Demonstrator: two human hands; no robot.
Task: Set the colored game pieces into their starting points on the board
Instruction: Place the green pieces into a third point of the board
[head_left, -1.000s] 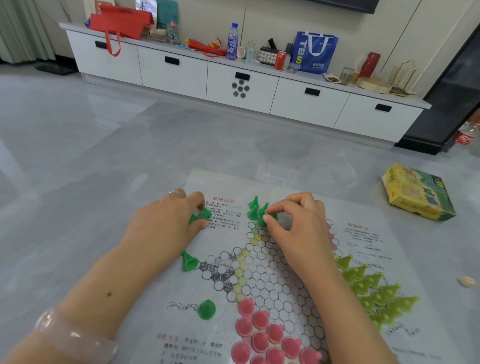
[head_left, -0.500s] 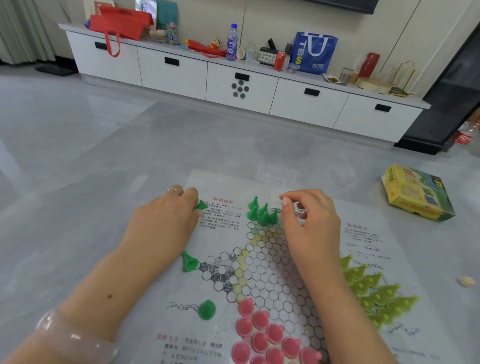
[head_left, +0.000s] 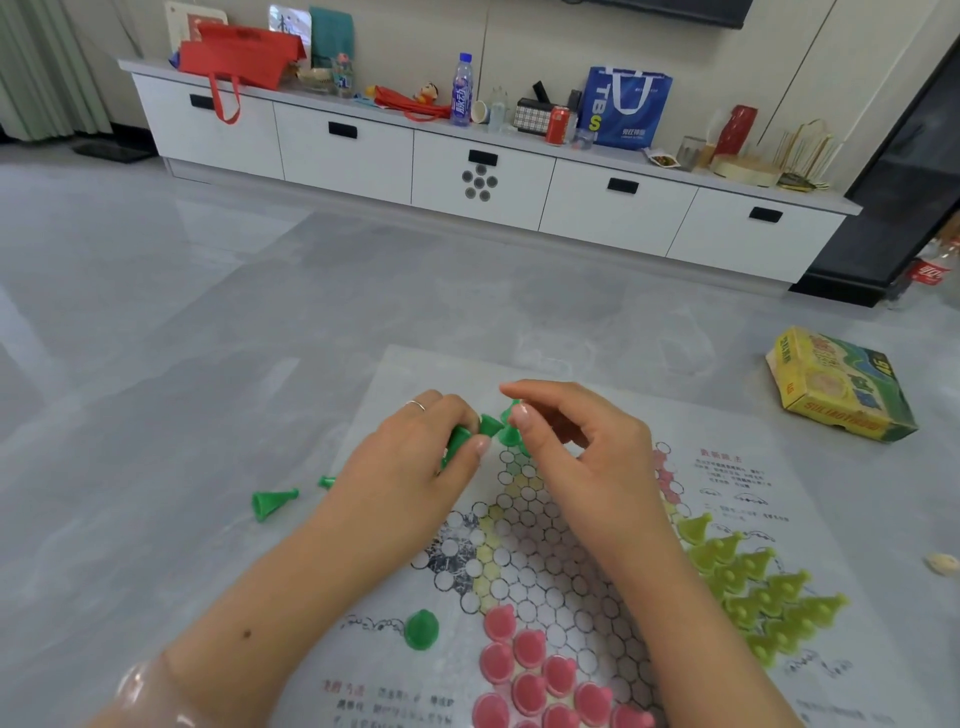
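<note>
left hand (head_left: 410, 467): fingers curled, gripping green pieces (head_left: 460, 439) at board's far tip
right hand (head_left: 582, 452): thumb and forefinger nearly closed, pinching green piece (head_left: 508, 434), upright
loose green cone (head_left: 272, 503): on floor left of board (head_left: 727, 431), lying flat, tip pointing right
green piece near (head_left: 422, 630): on board margin, upright
pink pieces (head_left: 530, 680): near corner
yellow-green pieces (head_left: 753, 587): right corner
</note>
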